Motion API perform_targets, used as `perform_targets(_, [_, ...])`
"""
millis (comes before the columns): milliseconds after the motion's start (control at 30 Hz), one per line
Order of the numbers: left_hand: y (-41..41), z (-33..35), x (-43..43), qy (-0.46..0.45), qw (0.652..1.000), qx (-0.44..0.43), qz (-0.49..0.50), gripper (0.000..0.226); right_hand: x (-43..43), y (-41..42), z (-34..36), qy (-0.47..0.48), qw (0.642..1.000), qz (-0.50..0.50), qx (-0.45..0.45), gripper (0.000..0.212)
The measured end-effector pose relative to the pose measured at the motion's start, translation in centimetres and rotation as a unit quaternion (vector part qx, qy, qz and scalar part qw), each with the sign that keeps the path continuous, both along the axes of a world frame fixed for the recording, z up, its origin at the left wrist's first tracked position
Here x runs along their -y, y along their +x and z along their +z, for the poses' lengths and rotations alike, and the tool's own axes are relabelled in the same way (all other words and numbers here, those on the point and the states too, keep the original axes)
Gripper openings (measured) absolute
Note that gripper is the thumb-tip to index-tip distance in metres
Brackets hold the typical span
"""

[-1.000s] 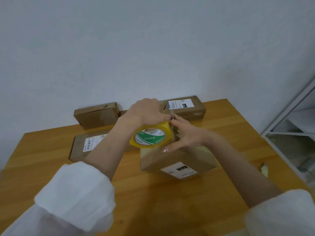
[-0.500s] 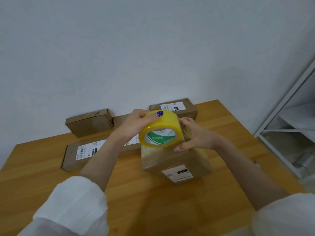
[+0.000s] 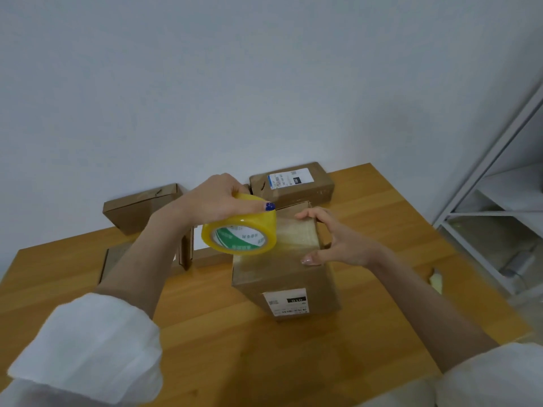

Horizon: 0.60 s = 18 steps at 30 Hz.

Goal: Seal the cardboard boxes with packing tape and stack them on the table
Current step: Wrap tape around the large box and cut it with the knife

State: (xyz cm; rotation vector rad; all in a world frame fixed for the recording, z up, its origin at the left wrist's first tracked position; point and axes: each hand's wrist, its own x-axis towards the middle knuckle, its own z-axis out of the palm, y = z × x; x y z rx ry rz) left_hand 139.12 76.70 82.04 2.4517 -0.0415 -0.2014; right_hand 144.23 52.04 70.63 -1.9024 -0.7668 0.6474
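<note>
A brown cardboard box (image 3: 282, 277) with a white label on its near face stands mid-bench (image 3: 205, 342), its top glossy with tape. The left hand (image 3: 216, 201) has its fingers clamped on a yellow tape roll (image 3: 239, 227) at the box's top left. The right hand's (image 3: 340, 240) curled fingers grip the top's right edge.

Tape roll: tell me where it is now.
Centre of the head view: the left hand grips the tape roll over the nearest box, left of the right hand.
</note>
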Motion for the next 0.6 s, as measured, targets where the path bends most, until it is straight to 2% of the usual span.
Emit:
perform_targets(133, [0.0, -0.7, 0.1, 0.048, 0.999, 0.000, -0.001, 0.054, 0.2, 0.1, -0.3, 0.008, 1.000, 0.002, 0.004, 0.076])
perform_targets(200, [0.5, -0.9, -0.4, 0.143, 0.990, 0.007, -0.008, 0.064, 0.9, 0.1, -0.8, 0.006, 1.000, -0.006, -0.003, 0.079])
perform_targets(267, [0.6, -1.4, -0.9, 0.261, 0.965, 0.017, -0.009, 0.075, 1.2, 0.0, -1.2, 0.004, 1.000, -0.012, -0.008, 0.081])
perform_targets(333, [0.4, -1.8, -1.3, 0.290, 0.957, 0.025, -0.013, 0.077, 1.2, 0.0, -1.2, 0.005, 1.000, -0.011, -0.007, 0.081])
perform_targets(400, [0.0, -1.7, -1.8, 0.229, 0.973, 0.016, -0.010, 0.066, 1.3, 0.1, -1.2, 0.006, 1.000, -0.012, -0.014, 0.081])
perform_targets(467, [-0.1, -1.7, -2.8, 0.114, 0.993, 0.006, 0.023, 0.071, 1.8, 0.3, -1.4, 0.011, 0.999, -0.016, -0.032, 0.080])
perform_targets(533, [-0.3, -1.9, -3.4, 0.024, 0.999, -0.004, 0.048, 0.074, 2.3, 0.4, -1.6, 0.016, 0.999, -0.016, -0.047, 0.080])
perform_targets(600, [-0.9, -2.7, -3.3, -0.085, 0.995, 0.010, 0.052, 0.058, 2.5, 0.4, -1.7, 0.021, 0.998, -0.011, -0.053, 0.081])
